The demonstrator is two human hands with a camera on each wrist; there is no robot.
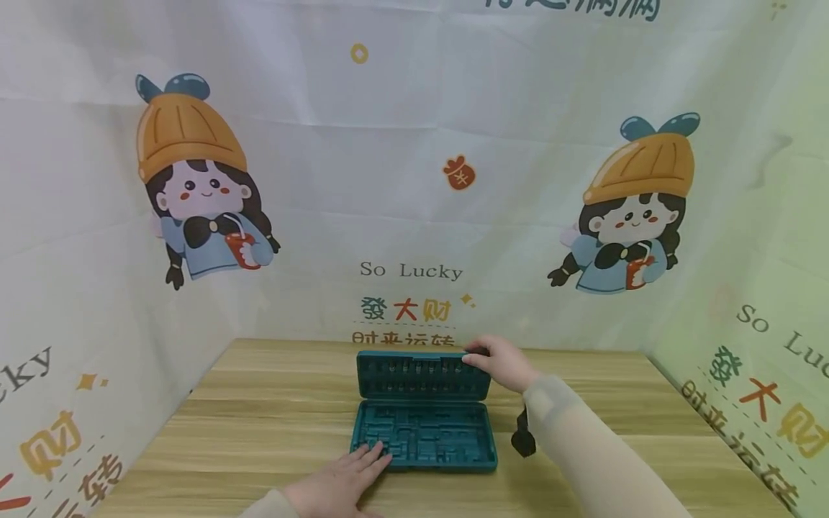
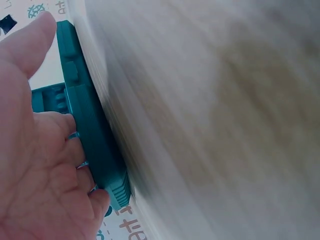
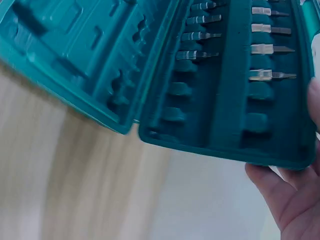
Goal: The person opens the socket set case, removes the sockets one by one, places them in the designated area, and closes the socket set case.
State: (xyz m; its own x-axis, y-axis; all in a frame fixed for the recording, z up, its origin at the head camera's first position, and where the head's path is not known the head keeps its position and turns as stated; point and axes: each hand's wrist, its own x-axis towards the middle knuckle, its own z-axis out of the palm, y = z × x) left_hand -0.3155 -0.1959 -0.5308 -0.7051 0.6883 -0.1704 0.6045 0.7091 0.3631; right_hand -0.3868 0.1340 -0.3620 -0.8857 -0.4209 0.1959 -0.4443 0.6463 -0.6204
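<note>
A teal plastic bit case (image 1: 447, 440) stands open on the table, its lid (image 1: 477, 381) raised at the back. Several metal screwdriver bits (image 3: 262, 49) sit in two rows of slots inside the lid, while the moulded recesses of the base look bare. My right hand (image 1: 504, 365) grips the lid's upper right corner, thumb on the inner side and fingers behind. At the base's front left corner, my left hand (image 1: 338, 480) lies with its fingers extended over the rim, also seen in the left wrist view.
The wood-grain table (image 1: 259, 410) extends around the case on both sides. Printed cloth (image 1: 311, 216) hangs behind it and along the sides. A small black object (image 1: 523, 437) hangs beneath the right wrist.
</note>
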